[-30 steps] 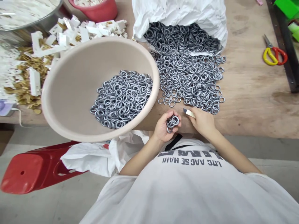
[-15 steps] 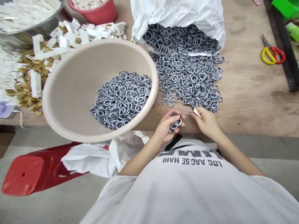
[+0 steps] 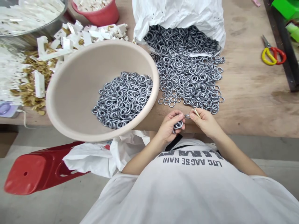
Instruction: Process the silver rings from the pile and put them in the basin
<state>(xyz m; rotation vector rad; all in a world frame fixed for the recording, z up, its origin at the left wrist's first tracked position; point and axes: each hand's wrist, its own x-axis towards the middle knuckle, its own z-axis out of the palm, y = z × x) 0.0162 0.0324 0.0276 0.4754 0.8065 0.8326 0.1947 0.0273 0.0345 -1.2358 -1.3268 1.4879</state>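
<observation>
Head view, near centre, left hand (image 3: 169, 125) clasping several rings (image 3: 178, 125), right hand (image 3: 205, 122) pinching one ring (image 3: 187, 116) and one pale tool (image 3: 196, 113), one bowl (image 3: 70, 90) left

Left hand (image 3: 167, 127): I hold a few grey rings (image 3: 178, 125), gathered under my thumb.
Right hand (image 3: 206, 122): I pinch one ring (image 3: 187, 116), with a thin pale tool (image 3: 196, 113) gripped alongside; whether my left thumb touches that ring, I cannot tell.
Basin (image 3: 72, 88): wide, beige, to my left, a mound of rings (image 3: 123, 101) lying towards its right side.
Pile (image 3: 189, 74): more rings, loose on the table (image 3: 245, 93) just beyond my hands, trailing out of a white bag (image 3: 179, 11).
Scissors (image 3: 268, 55): yellow and red handles, well off to my right.
Parts (image 3: 67, 43): white and tan, heaped beyond the basin.
Stool (image 3: 32, 177): red, at my left, below the table edge.
</observation>
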